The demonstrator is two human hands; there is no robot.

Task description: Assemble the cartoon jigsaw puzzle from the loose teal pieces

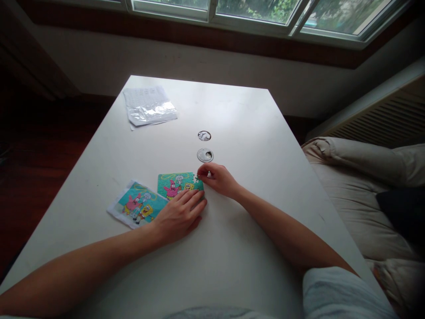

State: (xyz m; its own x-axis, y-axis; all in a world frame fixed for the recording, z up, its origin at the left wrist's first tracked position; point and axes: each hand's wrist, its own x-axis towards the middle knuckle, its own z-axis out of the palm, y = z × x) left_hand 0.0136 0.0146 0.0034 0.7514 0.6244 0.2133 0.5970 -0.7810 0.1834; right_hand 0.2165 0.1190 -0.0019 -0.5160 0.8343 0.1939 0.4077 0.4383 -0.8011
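Note:
A small jigsaw puzzle (172, 181) with cartoon figures on green lies on the white table, its upper right corner gapped. My left hand (181, 212) rests flat over the puzzle's lower part with the fingers stretched out, hiding that edge. At the gapped corner, my right hand (215, 178) pinches a small green puzzle piece (197, 178) between thumb and forefinger. Left of the puzzle lies a picture sheet (136, 201) with the same cartoon scene, partly under my left hand and wrist.
Papers in a clear plastic sleeve (151, 106) lie at the table's far left. Two round grommets, one with a cover (205, 155), are set in the white table (239, 128) beyond the puzzle. A beige sofa (352, 195) stands along the right side, below a window (255, 11) and wall.

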